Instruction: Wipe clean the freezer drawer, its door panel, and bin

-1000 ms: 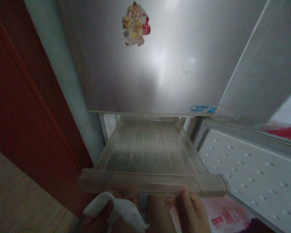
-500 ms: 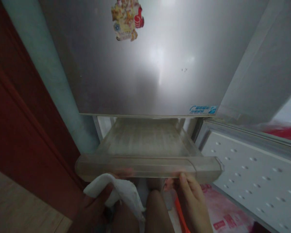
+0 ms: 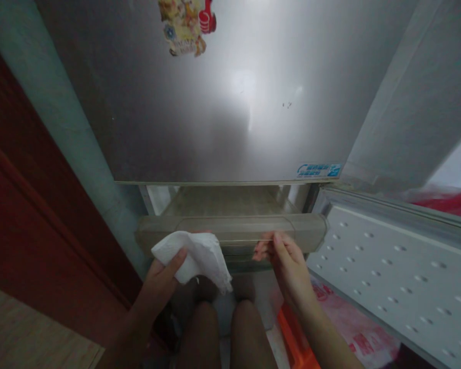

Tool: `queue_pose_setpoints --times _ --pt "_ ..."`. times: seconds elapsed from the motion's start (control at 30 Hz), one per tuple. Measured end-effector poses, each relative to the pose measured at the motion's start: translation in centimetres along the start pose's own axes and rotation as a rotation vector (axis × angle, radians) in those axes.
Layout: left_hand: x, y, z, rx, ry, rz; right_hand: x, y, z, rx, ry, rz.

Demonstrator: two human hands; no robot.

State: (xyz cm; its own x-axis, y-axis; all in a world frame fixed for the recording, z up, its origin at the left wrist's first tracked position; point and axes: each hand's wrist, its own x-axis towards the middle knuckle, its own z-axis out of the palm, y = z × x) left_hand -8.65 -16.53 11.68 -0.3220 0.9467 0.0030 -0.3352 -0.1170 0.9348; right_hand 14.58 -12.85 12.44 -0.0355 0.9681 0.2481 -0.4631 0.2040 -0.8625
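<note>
A clear, yellowish plastic freezer drawer (image 3: 236, 223) sticks partly out of the fridge, below its upper door. My left hand (image 3: 162, 278) holds a crumpled white paper towel (image 3: 200, 256), thumb on top, against the left part of the drawer front. The towel hides most of those fingers. On the right, my right hand (image 3: 292, 261) pinches the lower edge of the drawer front, the thumb outside and the fingers seen through and below the plastic.
The silver upper fridge door (image 3: 169, 123) is closed and carries a sticker. To the right, the white lower door (image 3: 399, 277) stands swung out. An orange plastic thing (image 3: 295, 338) and a pink-printed bag (image 3: 353, 318) lie low beside my right arm. A red-brown wooden panel (image 3: 42, 225) borders the left.
The drawer has slid inward, away from me, and less of its inside shows. Both hands have moved forward with it, the left still holding the paper towel.
</note>
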Motion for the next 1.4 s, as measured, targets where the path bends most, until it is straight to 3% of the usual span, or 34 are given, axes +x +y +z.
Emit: queue_pose_setpoints --times 0.17,0.8,1.4 --pt "2.5 0.7 1.5 -0.095 0.065 0.030 2.3 0.4 0.0 0.012 -0.071 0.022" --pt "10.5 0.6 3.4 -0.113 -0.077 0.039 11.5 3.5 -1.3 -0.099 -0.151 -0.015" --pt "15.1 0.2 3.8 -0.080 -0.119 0.033 16.0 5.0 -2.1 -0.124 -0.191 -0.014"
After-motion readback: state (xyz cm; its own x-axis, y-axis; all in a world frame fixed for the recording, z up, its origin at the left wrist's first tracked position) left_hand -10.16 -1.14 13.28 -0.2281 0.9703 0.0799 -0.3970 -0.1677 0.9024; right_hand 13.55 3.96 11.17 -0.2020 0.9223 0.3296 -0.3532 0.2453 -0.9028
